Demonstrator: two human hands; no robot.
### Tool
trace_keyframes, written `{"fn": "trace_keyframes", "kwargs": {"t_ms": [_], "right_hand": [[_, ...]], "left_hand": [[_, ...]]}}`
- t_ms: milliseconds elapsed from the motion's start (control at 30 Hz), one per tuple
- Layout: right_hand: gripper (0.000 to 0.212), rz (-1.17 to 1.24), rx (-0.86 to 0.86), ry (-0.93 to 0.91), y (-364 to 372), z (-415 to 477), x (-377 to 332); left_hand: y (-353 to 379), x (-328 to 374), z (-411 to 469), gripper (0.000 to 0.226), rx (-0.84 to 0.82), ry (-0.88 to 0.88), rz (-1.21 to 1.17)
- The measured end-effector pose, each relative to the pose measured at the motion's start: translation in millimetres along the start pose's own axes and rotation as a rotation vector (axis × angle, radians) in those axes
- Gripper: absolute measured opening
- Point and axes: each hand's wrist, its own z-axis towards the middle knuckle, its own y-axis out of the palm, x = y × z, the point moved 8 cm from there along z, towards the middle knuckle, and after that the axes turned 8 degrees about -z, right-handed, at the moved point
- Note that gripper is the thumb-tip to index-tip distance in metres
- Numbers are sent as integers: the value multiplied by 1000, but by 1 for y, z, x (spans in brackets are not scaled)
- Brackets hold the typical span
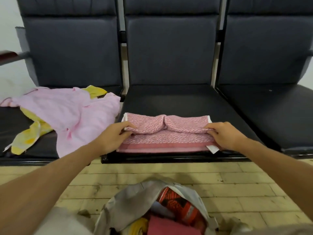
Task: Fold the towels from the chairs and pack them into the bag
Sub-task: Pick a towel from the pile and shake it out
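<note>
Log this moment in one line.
step: folding pink towel on middle seat | left hand: grips left end | right hand: grips right end | bag: open, partly filled

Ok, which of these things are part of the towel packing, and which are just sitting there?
Job: patterned pink towel, gripped by left hand and right hand; pale pink towel; yellow towel; grey bag.
Just there: right chair; wooden armrest.

Hands (111,139) (226,135) on pink towel (166,138) — middle chair (169,100)
</note>
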Motion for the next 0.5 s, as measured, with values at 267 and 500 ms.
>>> {"fn": "trace_keyframes", "kwargs": {"t_ms": [267,500], "right_hand": [[23,167,330,129,-59,-23,11],[43,133,-112,203,-26,-50,16]], "left_hand": [[-37,2,-11,21,285,-45,-216],[-10,-2,-38,21,-153,-254,-282]]}}
